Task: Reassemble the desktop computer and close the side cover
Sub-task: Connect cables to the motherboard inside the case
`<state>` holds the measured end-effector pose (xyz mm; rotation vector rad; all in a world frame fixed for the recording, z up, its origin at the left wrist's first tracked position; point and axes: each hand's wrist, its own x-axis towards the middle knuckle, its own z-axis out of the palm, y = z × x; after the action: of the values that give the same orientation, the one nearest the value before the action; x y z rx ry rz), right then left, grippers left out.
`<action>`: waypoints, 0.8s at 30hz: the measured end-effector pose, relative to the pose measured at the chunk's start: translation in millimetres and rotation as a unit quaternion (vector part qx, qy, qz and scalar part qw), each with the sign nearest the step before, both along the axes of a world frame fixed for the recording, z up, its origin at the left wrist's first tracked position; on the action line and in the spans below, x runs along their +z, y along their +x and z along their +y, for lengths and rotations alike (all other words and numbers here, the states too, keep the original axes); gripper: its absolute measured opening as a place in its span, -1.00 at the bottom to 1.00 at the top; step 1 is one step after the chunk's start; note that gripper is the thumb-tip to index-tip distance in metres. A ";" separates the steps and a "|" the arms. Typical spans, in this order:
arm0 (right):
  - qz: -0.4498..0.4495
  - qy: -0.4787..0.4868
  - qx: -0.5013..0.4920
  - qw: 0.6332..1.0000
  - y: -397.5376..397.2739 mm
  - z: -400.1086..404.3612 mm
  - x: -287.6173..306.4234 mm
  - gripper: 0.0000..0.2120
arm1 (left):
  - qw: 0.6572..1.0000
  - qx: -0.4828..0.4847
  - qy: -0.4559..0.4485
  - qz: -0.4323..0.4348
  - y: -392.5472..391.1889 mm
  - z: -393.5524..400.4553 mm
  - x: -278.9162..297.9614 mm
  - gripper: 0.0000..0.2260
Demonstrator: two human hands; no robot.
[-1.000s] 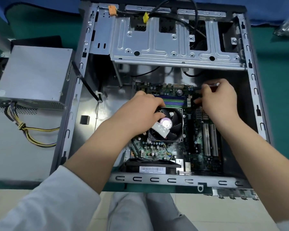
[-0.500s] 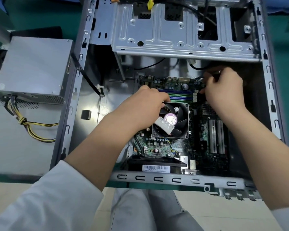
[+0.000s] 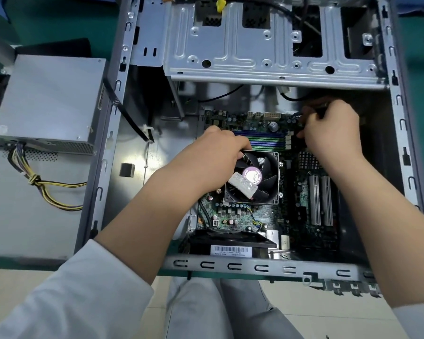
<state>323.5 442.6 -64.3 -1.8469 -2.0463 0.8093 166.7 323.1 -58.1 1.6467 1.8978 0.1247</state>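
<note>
Steel case (image 3: 262, 266): lying open-side up on the green bench (image 3: 54, 23); side cover not fitted; likely heavy and stiff, best gripped by the folded frame rails, never by the board inside.
Circuit board (image 3: 233, 216): seated on the case floor under the drive cage (image 3: 255, 52); fragile, thin, studded with small parts; to be touched at edges and plugs only.
Fan (image 3: 252, 178): on the board's middle, with a white plug (image 3: 242, 185) lying loose across its hub; blades light and easily bent.
Left hand (image 3: 206, 160): palm down over the fan's near-left corner, fingers curled toward its frame; whether gripping or merely steadying, cannot tell.
Right hand (image 3: 331, 133): at the board's far right corner, fingers curled and pinching a dark cable (image 3: 291, 97), seemingly pressing its end home; cable soft, plug small, best held by the plug body.
Power box (image 3: 49, 101): outside the case to the left, yellow and black wires (image 3: 49, 189) trailing; apparently not yet refitted; boxy, weighty.
Edges: slotted rails along every wall, likely sharp; cage lip overhanging the far end of the board.
Room: open bay left of the board, dark gap along the right wall; tight under the cage.
</note>
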 end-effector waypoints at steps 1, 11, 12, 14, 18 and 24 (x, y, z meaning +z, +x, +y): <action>0.002 -0.001 -0.002 1.000 -0.1 0.2 0.2 -0.77 | 1.000 0.000 -0.001 -0.001 0.0 0.1 0.0 -0.72; 0.000 0.000 -0.007 1.000 0.0 1.0 -1.0 -0.77 | 1.000 0.001 -0.002 -0.003 0.2 -0.1 1.2 -0.71; 0.000 0.002 -0.007 1.000 0.1 1.0 -1.3 -0.77 | 1.000 0.001 -0.001 -0.003 0.2 -0.2 1.3 -0.71; -0.002 0.004 -0.004 1.000 0.3 0.9 -2.0 -0.77 | 1.000 0.000 -0.002 -0.002 0.3 -0.1 0.9 -0.71; -0.003 0.004 -0.005 1.000 -0.2 1.5 -2.5 -0.77 | 1.000 0.002 -0.001 -0.005 0.0 0.1 -0.3 -0.71; -0.004 -0.002 -0.003 1.000 0.4 2.5 -0.4 -0.77 | 1.000 0.002 0.000 -0.004 -0.2 0.8 -1.1 -0.71</action>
<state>323.8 445.1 -64.7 -1.8610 -2.0455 0.8061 166.5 323.9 -59.1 1.6403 1.8943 0.1333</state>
